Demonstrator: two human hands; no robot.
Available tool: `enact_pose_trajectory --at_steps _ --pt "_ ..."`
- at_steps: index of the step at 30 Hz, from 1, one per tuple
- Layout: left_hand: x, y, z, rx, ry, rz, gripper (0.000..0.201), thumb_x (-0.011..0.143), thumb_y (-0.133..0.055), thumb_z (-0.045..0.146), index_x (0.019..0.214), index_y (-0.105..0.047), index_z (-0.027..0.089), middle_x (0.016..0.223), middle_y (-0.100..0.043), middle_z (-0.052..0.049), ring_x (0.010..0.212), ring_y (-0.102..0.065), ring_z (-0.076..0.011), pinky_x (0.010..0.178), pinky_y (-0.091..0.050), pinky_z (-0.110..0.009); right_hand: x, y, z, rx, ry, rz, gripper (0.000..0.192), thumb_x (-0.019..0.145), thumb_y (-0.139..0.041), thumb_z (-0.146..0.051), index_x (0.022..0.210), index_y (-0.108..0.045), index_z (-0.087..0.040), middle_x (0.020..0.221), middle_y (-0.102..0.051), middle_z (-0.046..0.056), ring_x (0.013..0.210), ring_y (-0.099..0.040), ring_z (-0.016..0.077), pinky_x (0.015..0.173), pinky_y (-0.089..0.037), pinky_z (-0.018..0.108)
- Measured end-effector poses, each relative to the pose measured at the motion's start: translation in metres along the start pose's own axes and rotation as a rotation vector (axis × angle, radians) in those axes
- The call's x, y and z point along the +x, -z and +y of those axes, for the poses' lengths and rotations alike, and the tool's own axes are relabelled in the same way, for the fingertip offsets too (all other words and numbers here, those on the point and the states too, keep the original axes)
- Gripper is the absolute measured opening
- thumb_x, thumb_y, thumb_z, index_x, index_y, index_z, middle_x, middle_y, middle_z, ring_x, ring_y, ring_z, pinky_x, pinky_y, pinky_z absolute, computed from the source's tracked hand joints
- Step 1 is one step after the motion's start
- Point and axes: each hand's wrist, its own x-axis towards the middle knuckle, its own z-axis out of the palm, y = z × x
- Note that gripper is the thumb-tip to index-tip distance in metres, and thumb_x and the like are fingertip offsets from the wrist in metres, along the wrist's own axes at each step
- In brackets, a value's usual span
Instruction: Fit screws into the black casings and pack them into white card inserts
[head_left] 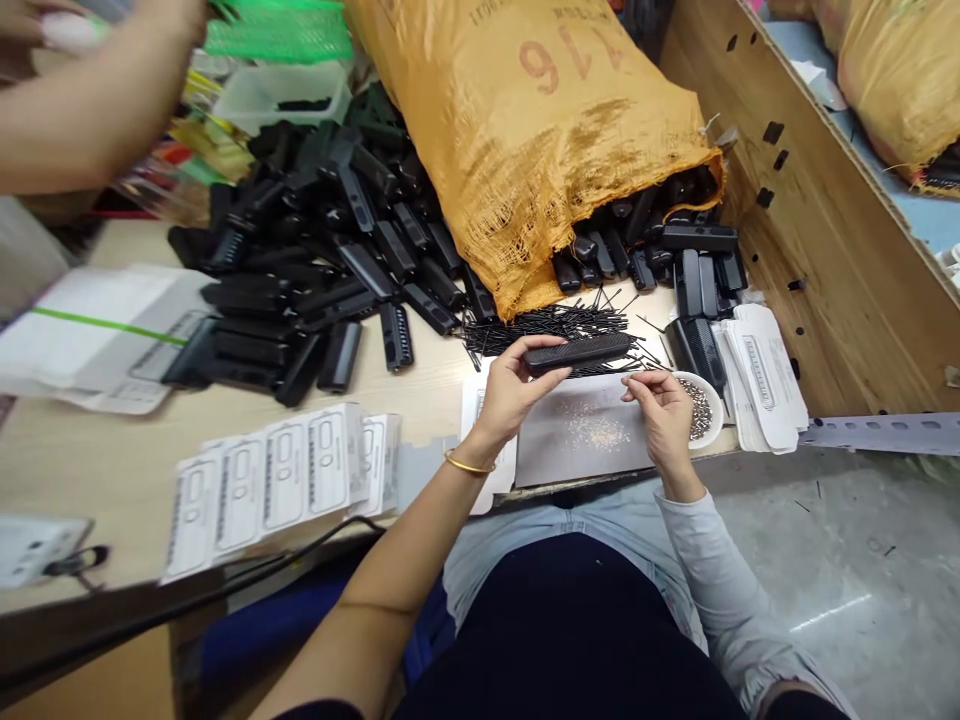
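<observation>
My left hand [517, 390], with a gold bangle at the wrist, grips one end of a long black plastic case [581, 352] with a ridged face. The case is held level above a grey sheet [547, 440], on which a patch of tiny pale grains [600, 432] is scattered. To the right, my right hand [664, 408] is pinched closed just below the case's far end; whatever is between its fingertips is too small to name. Beside that hand stands a white bowl [716, 425] of small metal pieces. Thin black sticks [551, 325] lie piled behind the case.
Many black cases [367, 265] are heaped at left, others spill from an orange woven sack [540, 130]. Flat white cartons [289, 475] lie front left, more cartons [761, 375] at right. A wooden partition [817, 200] bounds the right. Another person's arm [97, 100] reaches in upper left.
</observation>
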Motion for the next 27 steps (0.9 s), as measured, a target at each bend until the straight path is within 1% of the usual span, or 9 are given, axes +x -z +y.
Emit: enact_pose_trajectory --at_steps 2,4,7,10,15,18,22,24,27 --pt "-0.001 -0.008 -0.004 -0.453 0.205 0.048 0.041 0.064 -0.081 0.022 0.101 -0.062 0.019 0.104 -0.065 -0.003 0.103 -0.06 -0.0186 0.095 -0.046 -0.036 -0.007 -0.007 0.001 -0.026 0.043 0.004 0.019 0.078 -0.073 -0.029 0.084 -0.064 -0.014 0.082 -0.064 0.004 0.069 -0.059 0.0111 0.069 -0.048 0.026" --pt "-0.001 -0.017 -0.009 -0.783 0.39 0.108 0.034 0.072 -0.077 0.024 0.101 -0.06 0.021 0.1 -0.064 -0.001 0.107 -0.06 -0.0193 0.098 -0.046 -0.04 -0.013 -0.011 0.002 -0.073 0.11 0.024 0.014 0.081 -0.07 -0.027 0.085 -0.064 -0.015 0.082 -0.064 0.004 0.071 -0.059 0.0113 0.07 -0.048 0.026" --pt "-0.001 -0.027 -0.013 -0.999 0.542 0.191 0.015 0.09 -0.061 0.03 0.099 -0.059 0.019 0.099 -0.064 -0.001 0.11 -0.06 -0.019 0.1 -0.047 -0.042 -0.019 -0.011 0.003 -0.205 0.242 0.053 0.01 0.085 -0.065 -0.026 0.086 -0.064 -0.016 0.086 -0.064 0.004 0.079 -0.059 0.0131 0.075 -0.047 0.028" --pt "-0.002 -0.031 -0.013 -1.013 0.592 0.209 0.02 0.097 -0.05 0.033 0.098 -0.059 0.016 0.107 -0.064 -0.005 0.11 -0.061 -0.0188 0.1 -0.047 -0.04 -0.021 -0.008 0.002 -0.333 0.337 0.048 0.009 0.088 -0.062 -0.026 0.086 -0.063 -0.017 0.088 -0.064 0.004 0.085 -0.06 0.0148 0.08 -0.047 0.029" --pt "-0.005 -0.034 -0.012 -0.983 0.617 0.217 0.024 0.099 -0.044 0.033 0.097 -0.059 0.015 0.109 -0.065 -0.006 0.109 -0.061 -0.018 0.1 -0.047 -0.04 -0.02 -0.007 0.0 -0.418 0.381 0.035 0.007 0.09 -0.058 -0.023 0.087 -0.061 -0.017 0.087 -0.063 0.003 0.084 -0.059 0.014 0.078 -0.046 0.028" --pt "-0.007 -0.034 -0.012 -0.966 0.586 0.219 0.023 0.1 -0.041 0.032 0.097 -0.057 0.015 0.109 -0.065 -0.006 0.109 -0.061 -0.0179 0.1 -0.047 -0.039 -0.018 -0.005 -0.004 -0.505 0.493 -0.001 0.003 0.091 -0.057 -0.018 0.088 -0.059 -0.018 0.086 -0.062 0.003 0.083 -0.059 0.0132 0.077 -0.046 0.027" --pt "-0.01 -0.034 -0.013 -0.905 0.506 0.225 0.014 0.097 -0.048 0.029 0.102 -0.053 0.017 0.106 -0.065 -0.006 0.105 -0.063 -0.0199 0.097 -0.049 -0.041 -0.014 0.0 -0.008 -0.637 0.624 -0.089 0.005 0.092 -0.054 -0.015 0.088 -0.057 -0.018 0.084 -0.062 0.003 0.082 -0.058 0.014 0.075 -0.045 0.028" --pt "-0.012 -0.034 -0.013 -0.88 0.461 0.22 0.016 0.094 -0.053 0.029 0.104 -0.052 0.017 0.105 -0.065 -0.005 0.103 -0.064 -0.0209 0.095 -0.049 -0.042 -0.014 0.001 -0.007 -0.64 0.611 -0.113 0.007 0.092 -0.053 -0.017 0.088 -0.058 -0.018 0.084 -0.062 0.004 0.082 -0.058 0.0148 0.075 -0.046 0.029" --pt "-0.014 -0.037 -0.017 -0.873 0.434 0.22 0.018 0.091 -0.058 0.03 0.103 -0.051 0.017 0.104 -0.065 -0.004 0.104 -0.064 -0.0205 0.096 -0.048 -0.043 -0.017 -0.002 0.001 -0.543 0.504 -0.061 0.007 0.092 -0.054 -0.02 0.087 -0.059 -0.019 0.085 -0.063 0.004 0.082 -0.06 0.0152 0.076 -0.047 0.03"
